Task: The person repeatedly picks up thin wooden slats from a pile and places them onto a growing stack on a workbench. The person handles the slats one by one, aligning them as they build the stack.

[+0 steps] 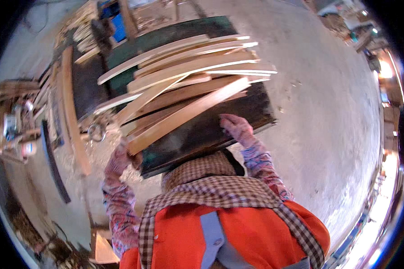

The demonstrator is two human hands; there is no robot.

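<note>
1. Nearest — orange vest (238, 233) and checked scarf (202, 179) of the person seen from above.
2. Left hand (119, 159) closed on the near-left corner of the dark board (197, 134); right hand (238, 127) flat on its near edge, fingers spread.
3. Board sits overhead, loaded with loose wooden slats (188, 76) fanned unevenly.
4. Judgement: keep the board level, grip both sides — the slats could slide off.
5. Beyond — concrete floor (327, 112), timber stack (83, 31) far left.

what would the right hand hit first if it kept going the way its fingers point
The right hand lies on the dark board, fingers pointing up and left. Going on, it would probably meet the nearest pale wooden slat of the stack first, though depth is unclear.
</note>
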